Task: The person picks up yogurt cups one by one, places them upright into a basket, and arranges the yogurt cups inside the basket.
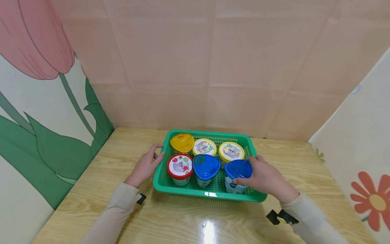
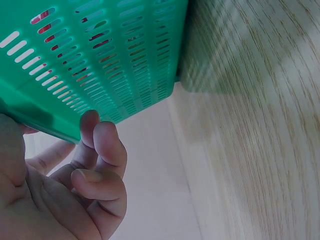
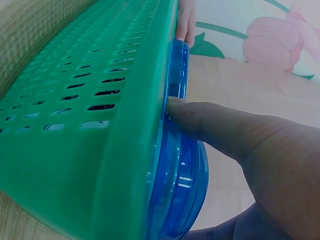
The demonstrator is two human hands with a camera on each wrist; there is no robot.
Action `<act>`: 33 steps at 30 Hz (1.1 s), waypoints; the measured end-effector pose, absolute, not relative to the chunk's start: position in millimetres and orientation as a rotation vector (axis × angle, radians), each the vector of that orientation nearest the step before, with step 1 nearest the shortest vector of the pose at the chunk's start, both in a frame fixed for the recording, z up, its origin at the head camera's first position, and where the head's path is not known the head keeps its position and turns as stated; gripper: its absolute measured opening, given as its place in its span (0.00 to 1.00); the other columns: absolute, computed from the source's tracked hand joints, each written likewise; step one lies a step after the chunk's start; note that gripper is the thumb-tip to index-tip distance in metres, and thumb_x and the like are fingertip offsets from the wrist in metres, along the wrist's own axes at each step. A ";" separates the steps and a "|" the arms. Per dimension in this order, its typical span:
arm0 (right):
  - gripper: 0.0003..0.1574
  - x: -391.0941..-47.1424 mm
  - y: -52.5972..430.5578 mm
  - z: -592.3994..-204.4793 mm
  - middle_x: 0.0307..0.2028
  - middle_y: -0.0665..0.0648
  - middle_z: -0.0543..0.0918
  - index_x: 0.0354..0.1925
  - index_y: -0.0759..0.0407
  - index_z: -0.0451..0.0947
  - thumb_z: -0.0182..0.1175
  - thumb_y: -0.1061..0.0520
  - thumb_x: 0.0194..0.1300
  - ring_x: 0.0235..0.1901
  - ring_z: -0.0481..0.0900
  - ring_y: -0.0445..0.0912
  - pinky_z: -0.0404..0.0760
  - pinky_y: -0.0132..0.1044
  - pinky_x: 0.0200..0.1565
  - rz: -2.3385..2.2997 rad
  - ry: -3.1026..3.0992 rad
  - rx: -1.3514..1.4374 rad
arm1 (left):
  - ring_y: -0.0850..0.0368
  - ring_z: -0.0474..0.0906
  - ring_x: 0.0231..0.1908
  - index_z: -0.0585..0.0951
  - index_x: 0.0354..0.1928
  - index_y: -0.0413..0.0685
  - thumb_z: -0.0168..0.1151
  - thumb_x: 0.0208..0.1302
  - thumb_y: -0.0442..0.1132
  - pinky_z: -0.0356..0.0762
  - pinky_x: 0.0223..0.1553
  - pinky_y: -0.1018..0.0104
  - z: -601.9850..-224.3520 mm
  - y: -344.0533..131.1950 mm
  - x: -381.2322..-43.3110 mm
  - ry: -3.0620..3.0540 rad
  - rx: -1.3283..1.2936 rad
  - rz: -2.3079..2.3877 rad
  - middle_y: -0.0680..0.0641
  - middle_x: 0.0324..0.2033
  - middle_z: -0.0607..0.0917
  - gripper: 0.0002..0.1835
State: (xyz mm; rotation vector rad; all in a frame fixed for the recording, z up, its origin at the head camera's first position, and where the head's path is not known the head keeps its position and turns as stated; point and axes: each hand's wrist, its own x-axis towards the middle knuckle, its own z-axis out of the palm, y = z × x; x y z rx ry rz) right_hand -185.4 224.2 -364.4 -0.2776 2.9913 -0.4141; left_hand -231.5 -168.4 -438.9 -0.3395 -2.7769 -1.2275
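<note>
A green plastic basket (image 1: 195, 194) on the table holds several lidded tubs. At its front right corner my right hand (image 1: 264, 176) grips a tub with a blue lid (image 1: 238, 168), thumb on the near side and fingers round the far side. In the right wrist view the thumb (image 3: 200, 120) presses against the blue lid (image 3: 187, 175), just above the basket rim. My left hand (image 1: 146, 166) touches the basket's left rim; its lower fingers (image 2: 107, 145) hang loosely curled outside the slotted wall in the left wrist view.
Beside the held tub stands another blue-lidded tub (image 1: 206, 166), then a red-lidded one (image 1: 179, 166). Behind them are a yellow-lidded tub (image 1: 182, 142) and two with white-and-yellow lids (image 1: 204, 147). The wooden table (image 1: 170, 220) meets a pinkish wall covering (image 1: 189, 67).
</note>
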 end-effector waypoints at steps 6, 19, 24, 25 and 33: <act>0.66 -186.7 224.9 -366.3 0.48 0.69 0.73 0.58 0.69 0.66 0.65 0.21 0.37 0.38 0.77 0.55 0.81 0.48 0.31 -0.411 3.005 -0.282 | 0.55 0.73 0.23 0.64 0.63 0.57 0.46 0.71 0.53 0.73 0.25 0.63 -439.6 -168.3 -231.6 -2.785 -0.330 -1.231 0.49 0.26 0.78 0.22; 0.67 -190.1 224.4 -368.9 0.47 0.68 0.73 0.58 0.67 0.66 0.66 0.21 0.36 0.38 0.77 0.54 0.80 0.48 0.32 -0.398 3.016 -0.273 | 0.56 0.73 0.23 0.64 0.63 0.57 0.46 0.71 0.54 0.73 0.26 0.64 -440.4 -167.8 -232.7 -2.783 -0.330 -1.221 0.50 0.25 0.78 0.22; 0.68 -190.4 223.9 -367.9 0.47 0.68 0.73 0.59 0.67 0.64 0.68 0.22 0.33 0.39 0.77 0.55 0.79 0.49 0.33 -0.414 2.994 -0.259 | 0.56 0.74 0.23 0.64 0.63 0.57 0.45 0.71 0.54 0.74 0.26 0.63 -439.6 -167.5 -233.0 -2.790 -0.318 -1.233 0.49 0.25 0.78 0.23; 0.69 -190.4 223.7 -367.8 0.46 0.67 0.72 0.59 0.67 0.64 0.68 0.22 0.32 0.39 0.77 0.55 0.79 0.49 0.33 -0.415 2.989 -0.256 | 0.55 0.74 0.23 0.64 0.63 0.57 0.45 0.71 0.54 0.74 0.26 0.63 -439.4 -167.5 -233.0 -2.792 -0.315 -1.236 0.49 0.25 0.78 0.23; 0.69 -189.4 221.9 -369.1 0.45 0.66 0.72 0.59 0.66 0.63 0.69 0.22 0.31 0.38 0.76 0.54 0.79 0.48 0.32 -0.442 2.993 -0.259 | 0.55 0.73 0.23 0.64 0.63 0.57 0.46 0.71 0.54 0.74 0.26 0.63 -438.8 -167.5 -232.4 -2.793 -0.310 -1.242 0.49 0.24 0.78 0.22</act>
